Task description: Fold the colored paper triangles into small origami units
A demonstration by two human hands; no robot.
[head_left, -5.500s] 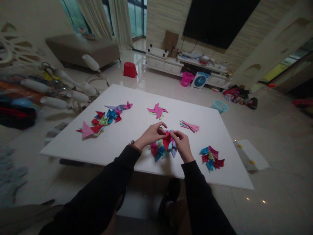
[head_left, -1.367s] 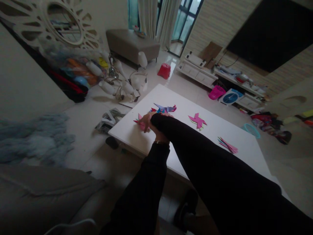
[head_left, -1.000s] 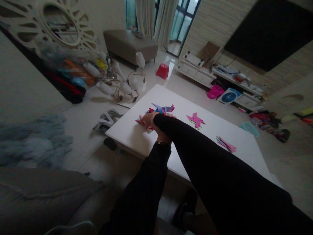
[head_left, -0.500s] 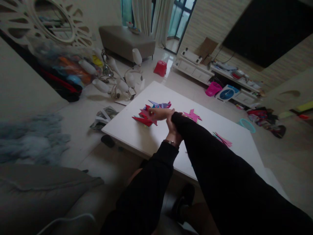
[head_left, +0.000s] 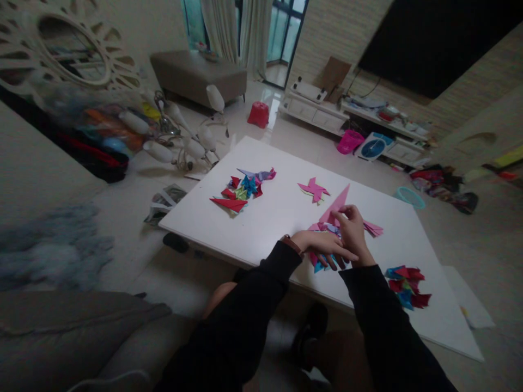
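My right hand (head_left: 353, 231) is pinching a pink folded-paper piece (head_left: 337, 206), whose pointed end sticks up and away from me. My left hand (head_left: 322, 242) reaches across in front of it, fingers stretched out, over a heap of pink, lilac and blue folded papers (head_left: 320, 265). Its fingers partly hide that heap, and I cannot tell if they touch it. Beyond the hands lies a pink pinwheel-shaped paper (head_left: 314, 189). To the left, a group of origami pieces (head_left: 248, 188) in red, blue, green and lilac includes a long red pointed one (head_left: 229, 204).
All this lies on a white table (head_left: 196, 218). Red and blue folded papers (head_left: 408, 287) rest near its right end, and pink strips (head_left: 373, 228) lie beside my right hand. On the floor beyond stand a red stool (head_left: 258, 114) and a pink basket (head_left: 349, 141).
My right hand has moved from the left origami group to the heap at the front, and the pink piece now shows in its fingers. My left hand has shifted right; the forearms no longer overlap.
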